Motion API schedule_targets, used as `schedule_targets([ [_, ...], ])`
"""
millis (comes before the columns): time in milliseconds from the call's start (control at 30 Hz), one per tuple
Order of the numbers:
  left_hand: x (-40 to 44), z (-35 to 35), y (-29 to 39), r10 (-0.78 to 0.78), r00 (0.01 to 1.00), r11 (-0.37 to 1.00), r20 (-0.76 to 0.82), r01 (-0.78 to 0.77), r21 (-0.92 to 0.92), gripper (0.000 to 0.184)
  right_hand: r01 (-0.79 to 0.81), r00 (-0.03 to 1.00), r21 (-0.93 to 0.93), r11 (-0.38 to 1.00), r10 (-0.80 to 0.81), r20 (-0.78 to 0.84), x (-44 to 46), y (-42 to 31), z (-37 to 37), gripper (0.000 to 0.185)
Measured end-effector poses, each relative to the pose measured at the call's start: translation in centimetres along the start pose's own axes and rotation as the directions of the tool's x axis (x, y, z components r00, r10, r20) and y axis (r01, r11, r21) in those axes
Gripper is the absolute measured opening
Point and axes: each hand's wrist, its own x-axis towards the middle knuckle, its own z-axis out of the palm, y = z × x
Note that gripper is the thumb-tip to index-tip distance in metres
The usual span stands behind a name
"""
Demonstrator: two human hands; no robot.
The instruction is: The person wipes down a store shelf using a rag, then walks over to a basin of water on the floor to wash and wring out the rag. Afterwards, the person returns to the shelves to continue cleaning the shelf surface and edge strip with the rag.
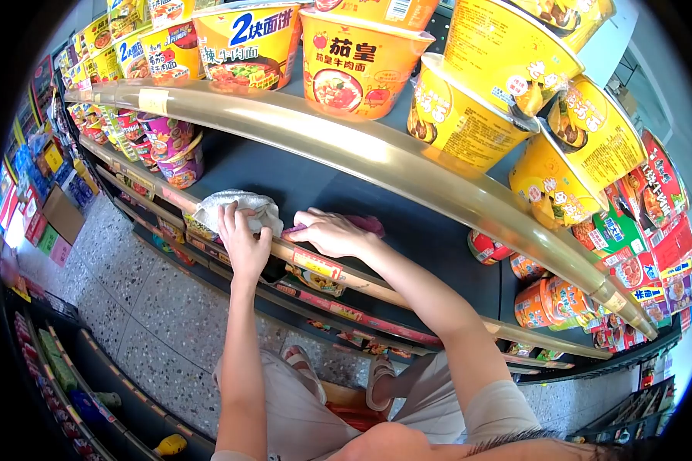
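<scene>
My left hand (244,234) is closed on a whitish-grey cloth (247,201), bunched at the front edge of the dark middle shelf (284,173). Just to its right, my right hand (332,233) presses a purplish-pink cloth (370,224) against the same shelf edge. Part of that cloth sticks out beyond the hand, and the rest is hidden beneath the fingers. A price rail (377,281) with a red and yellow label (316,263) runs below both hands.
Instant noodle tubs (365,61) crowd the upper shelf behind a clear curved guard (323,131). Purple cups (178,157) stand at the middle shelf's left, orange cups (542,300) at its right. Lower shelves hold more packets. Speckled floor (161,307) lies below.
</scene>
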Motion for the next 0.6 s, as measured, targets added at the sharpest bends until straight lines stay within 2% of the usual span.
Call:
schedule_targets([
  [200,0.0,0.2,-0.1,0.016,1.0,1.0,-0.015,-0.016,-0.005,0.037,0.054,0.998,0.16,0.986,-0.052,-0.018,0.0,0.9,0.5,0.048],
  [400,0.0,0.3,-0.2,0.014,1.0,1.0,-0.011,-0.014,0.0,0.037,0.107,0.994,0.229,0.967,-0.099,-0.048,0.0,1.4,0.8,0.048],
  [600,0.0,0.1,-0.1,0.004,1.0,1.0,0.002,-0.004,-0.007,0.037,0.082,0.997,0.236,0.968,-0.082,-0.011,-1.2,1.2,0.4,0.044],
])
